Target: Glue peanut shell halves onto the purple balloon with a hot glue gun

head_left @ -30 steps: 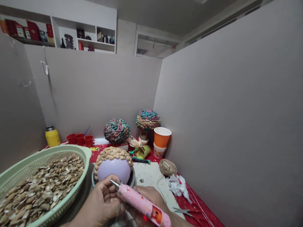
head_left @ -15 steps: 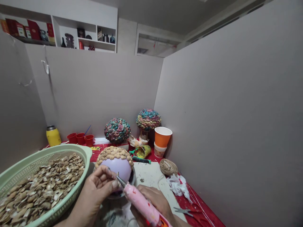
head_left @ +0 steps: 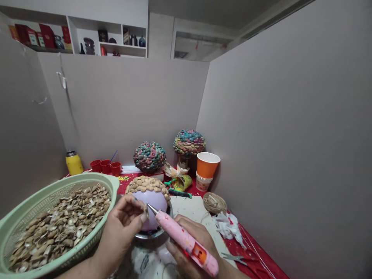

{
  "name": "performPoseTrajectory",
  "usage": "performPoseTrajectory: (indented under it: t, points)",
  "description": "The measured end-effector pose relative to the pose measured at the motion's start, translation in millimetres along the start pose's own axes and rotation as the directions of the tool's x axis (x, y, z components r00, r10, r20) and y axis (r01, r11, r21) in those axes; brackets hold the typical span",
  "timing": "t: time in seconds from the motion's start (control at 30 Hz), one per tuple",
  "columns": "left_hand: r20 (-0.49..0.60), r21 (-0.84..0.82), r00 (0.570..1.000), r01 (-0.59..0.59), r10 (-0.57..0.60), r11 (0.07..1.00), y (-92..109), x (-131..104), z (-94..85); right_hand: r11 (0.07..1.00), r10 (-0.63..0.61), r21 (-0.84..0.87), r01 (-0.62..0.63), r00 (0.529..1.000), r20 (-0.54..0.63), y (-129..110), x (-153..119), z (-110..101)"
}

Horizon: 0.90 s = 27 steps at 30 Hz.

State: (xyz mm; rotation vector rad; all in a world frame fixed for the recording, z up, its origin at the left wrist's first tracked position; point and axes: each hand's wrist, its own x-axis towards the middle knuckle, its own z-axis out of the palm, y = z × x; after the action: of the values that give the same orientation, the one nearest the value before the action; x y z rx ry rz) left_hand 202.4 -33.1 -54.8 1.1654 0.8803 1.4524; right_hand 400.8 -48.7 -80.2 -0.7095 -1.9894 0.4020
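Note:
Between thumb and fingertips, my left hand (head_left: 126, 219) pinches a small nut shell (head_left: 147, 211), seen almost edge-on. My right hand (head_left: 193, 240) is wrapped around a pink glue gun (head_left: 181, 236), its metal nozzle pointing left at the shell and very close to it. Behind both hands a lilac balloon (head_left: 152, 201) rests in a metal bowl (head_left: 151, 234). Tan shells (head_left: 147, 184) cover the balloon's upper part in rows; the lower front is bare. To the left stands a green colander (head_left: 112, 186) full of loose half shells (head_left: 69, 221).
Two multicoloured shell-covered domes (head_left: 149, 156) stand at the back near red cups (head_left: 105, 166) and a yellow bottle (head_left: 74, 162). On the right are orange and white paper cups (head_left: 207, 166), twine (head_left: 214, 203), crumpled tissue (head_left: 228, 224) and scissors (head_left: 234, 258). Grey partitions enclose the table.
The view has shifted, so the scene sits further right. The glue gun has turned slightly, showing more of its body, and its nozzle stays by the shell in my left hand.

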Motion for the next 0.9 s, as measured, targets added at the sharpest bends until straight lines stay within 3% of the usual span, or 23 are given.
performPoseTrajectory:
  t: [0.1, 0.27, 0.43, 0.63, 0.9]
  points:
    - [0.039, 0.022, 0.999, -0.018, 0.017, 1.0, -4.9, -3.3, -0.2, 0.999, -0.038, -0.006, 0.037, 0.999, -0.033, 2.5, 0.0, 0.6]
    - [0.034, -0.044, 0.999, -0.035, 0.036, 0.998, 2.0, -0.4, -4.8, 0.994, -0.086, -0.059, 0.087, 0.996, 0.019, -3.2, 4.8, -7.9]
    - [0.04, -0.097, 0.998, 0.046, -0.042, 0.994, 13.2, 2.4, -3.2, 0.988, -0.134, -0.073, 0.137, 0.99, 0.044, -7.3, 6.2, -13.1]
    - [0.057, -0.114, 0.993, 0.109, -0.103, 0.987, 16.4, 0.4, 3.2, 0.968, -0.197, -0.161, 0.193, 0.98, -0.01, -8.2, 7.9, -13.7]
    - [0.091, -0.104, 0.991, 0.109, -0.1, 0.989, 12.2, 2.3, 1.3, 0.945, -0.227, -0.241, 0.222, 0.974, 0.006, -8.6, 9.4, -12.5]
